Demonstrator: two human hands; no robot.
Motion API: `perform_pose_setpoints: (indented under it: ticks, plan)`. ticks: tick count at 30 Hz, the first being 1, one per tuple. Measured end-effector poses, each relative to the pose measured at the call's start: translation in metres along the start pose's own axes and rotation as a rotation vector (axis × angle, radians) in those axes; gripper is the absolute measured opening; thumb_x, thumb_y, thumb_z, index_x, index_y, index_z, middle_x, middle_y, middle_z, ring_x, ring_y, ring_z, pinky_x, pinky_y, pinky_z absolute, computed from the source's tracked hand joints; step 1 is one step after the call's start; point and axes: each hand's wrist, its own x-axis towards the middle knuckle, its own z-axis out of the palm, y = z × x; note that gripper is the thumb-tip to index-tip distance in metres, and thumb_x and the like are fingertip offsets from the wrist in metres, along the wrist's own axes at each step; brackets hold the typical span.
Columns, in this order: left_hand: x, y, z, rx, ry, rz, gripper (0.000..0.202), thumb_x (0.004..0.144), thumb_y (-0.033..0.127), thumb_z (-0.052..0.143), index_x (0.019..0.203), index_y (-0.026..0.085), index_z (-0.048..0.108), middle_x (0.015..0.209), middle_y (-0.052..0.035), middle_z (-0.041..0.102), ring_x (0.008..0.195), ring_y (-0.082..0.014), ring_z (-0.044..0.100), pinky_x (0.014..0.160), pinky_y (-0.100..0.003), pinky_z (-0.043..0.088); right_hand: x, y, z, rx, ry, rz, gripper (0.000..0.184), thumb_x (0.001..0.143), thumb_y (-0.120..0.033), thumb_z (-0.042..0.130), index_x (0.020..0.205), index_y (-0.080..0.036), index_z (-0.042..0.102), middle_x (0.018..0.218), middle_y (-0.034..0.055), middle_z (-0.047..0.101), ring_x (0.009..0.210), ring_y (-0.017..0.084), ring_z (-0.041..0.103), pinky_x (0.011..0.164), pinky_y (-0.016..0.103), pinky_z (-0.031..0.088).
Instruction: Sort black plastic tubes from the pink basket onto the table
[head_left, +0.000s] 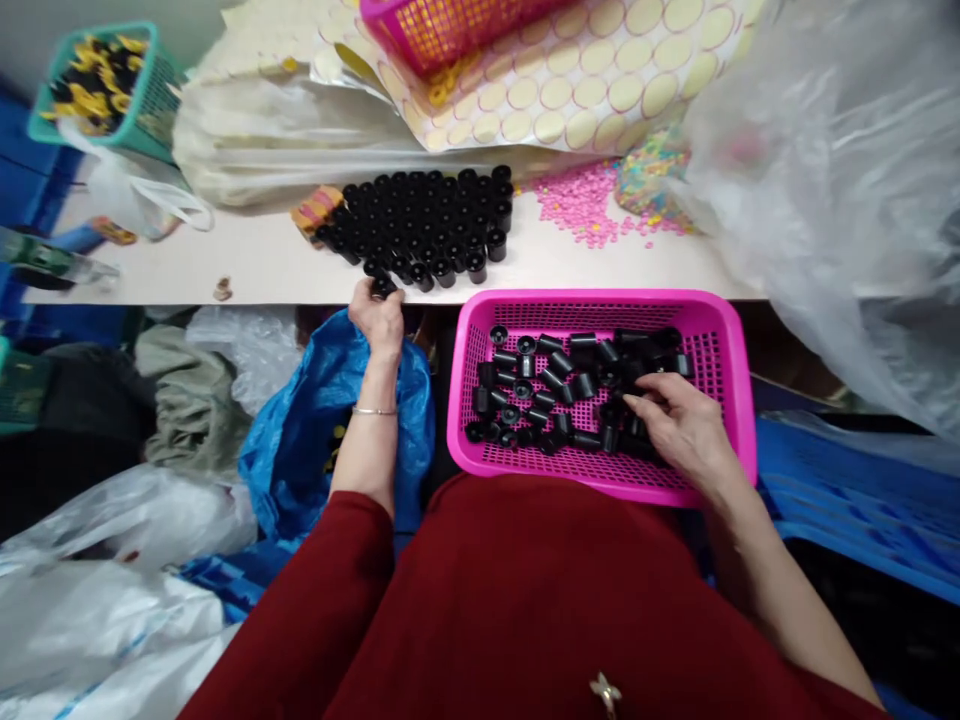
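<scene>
At the table's front edge, my left hand (379,318) is closed around a small black plastic cylinder (384,287). That piece is at the near left corner of a tight group of upright black cylinders (442,215), which have hollow tops. My right hand (682,425) reaches into a bright pink plastic basket (600,298) below the table edge. Its thumb and fingers pinch down among loose black cylinders (556,385), lying on their sides or standing. What those fingertips hold, if anything, is hidden.
Pink beads (581,205) and a bag of coloured beads (652,175) lie right of the group. An orange-pink block (316,212) touches its left side. A green basket (154,100) stands far left, a blue bag (285,440) hangs below, and plastic sheeting (832,150) drapes at right.
</scene>
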Motion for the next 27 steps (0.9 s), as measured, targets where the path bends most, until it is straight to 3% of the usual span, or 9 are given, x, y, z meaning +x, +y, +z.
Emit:
perform_pose_setpoints:
  ticks: [3,5,9,10,14,17,20,23,27]
  plan:
    - [0.009,-0.009,0.003,-0.025,0.158,-0.031,0.021,0.082,0.026,0.074,0.086,0.02,0.054,0.058,0.0116,0.041,0.072,-0.0066,0.044,0.072,-0.025,0.031,-0.001,-0.001,0.0,-0.076,-0.08,-0.044,0.013,0.085,-0.03,0.062,0.091,-0.022,0.07,0.082,0.0039,0.067,0.069,0.022,0.065,0.066,0.04,0.054]
    - [0.001,0.0,0.008,-0.052,0.143,-0.005,0.024,0.082,0.029,0.075,0.081,0.021,0.052,0.063,0.0091,0.045,0.074,-0.0083,0.047,0.072,-0.027,0.033,0.0,-0.007,0.005,-0.136,-0.171,-0.126,0.016,0.087,-0.025,0.057,0.095,-0.022,0.071,0.094,0.0061,0.071,0.082,0.024,0.069,0.075,0.042,0.056]
    - [-0.048,0.039,0.026,0.015,0.243,0.067,0.021,0.08,0.028,0.077,0.093,0.022,0.061,0.082,0.0053,0.056,0.071,-0.0098,0.048,0.076,-0.031,0.041,0.011,-0.029,0.021,-0.394,-0.421,-0.355,0.034,0.089,-0.01,0.045,0.108,-0.02,0.072,0.118,0.0104,0.072,0.102,0.026,0.067,0.087,0.041,0.054]
    - [-0.064,0.049,0.032,0.029,0.203,0.127,0.018,0.08,0.026,0.076,0.092,0.022,0.063,0.082,0.004,0.057,0.068,-0.0107,0.048,0.075,-0.032,0.043,0.016,-0.035,0.026,-0.501,-0.488,-0.397,0.037,0.088,-0.007,0.044,0.11,-0.018,0.071,0.119,0.0118,0.072,0.101,0.026,0.066,0.085,0.04,0.053]
    - [-0.108,0.075,0.055,0.068,-0.183,0.231,0.007,0.079,0.022,0.071,0.081,0.023,0.065,0.082,0.0001,0.065,0.076,-0.0157,0.057,0.079,-0.032,0.048,0.035,-0.05,0.045,-0.85,-0.683,-0.482,0.037,0.089,-0.006,0.046,0.116,-0.015,0.069,0.108,0.0146,0.073,0.095,0.027,0.061,0.074,0.037,0.042]
    - [-0.118,0.077,0.059,0.094,-0.344,0.186,0.004,0.08,0.02,0.063,0.077,0.022,0.065,0.076,-0.0005,0.064,0.074,-0.0166,0.058,0.076,-0.031,0.047,0.042,-0.052,0.053,-0.912,-0.715,-0.539,0.036,0.091,-0.008,0.048,0.12,-0.016,0.067,0.106,0.0148,0.072,0.096,0.027,0.059,0.072,0.036,0.036]
    - [-0.123,0.078,0.056,0.161,-0.628,0.281,0.01,0.077,0.016,0.06,0.079,0.021,0.068,0.081,-0.003,0.066,0.081,-0.0183,0.059,0.081,-0.033,0.047,0.044,-0.049,0.053,-0.905,-0.729,-0.526,0.031,0.089,-0.007,0.051,0.112,-0.015,0.07,0.102,0.0147,0.071,0.095,0.027,0.06,0.072,0.036,0.036]
    - [-0.133,0.086,0.056,0.42,-0.953,0.473,0.021,0.074,0.009,0.06,0.089,0.018,0.071,0.097,-0.0077,0.068,0.095,-0.0236,0.057,0.091,-0.038,0.045,0.043,-0.042,0.045,-0.696,-0.602,-0.435,0.027,0.091,-0.014,0.053,0.112,-0.016,0.07,0.098,0.0127,0.07,0.09,0.025,0.062,0.073,0.035,0.042]
    - [-0.142,0.097,0.066,0.747,-1.114,0.549,0.019,0.083,0.017,0.06,0.098,0.014,0.071,0.111,-0.0144,0.065,0.107,-0.0304,0.052,0.089,-0.043,0.042,0.033,-0.035,0.03,0.021,-0.387,-0.215,0.028,0.086,-0.034,0.069,0.112,-0.022,0.07,0.089,0.0027,0.065,0.068,0.016,0.058,0.062,0.032,0.049]
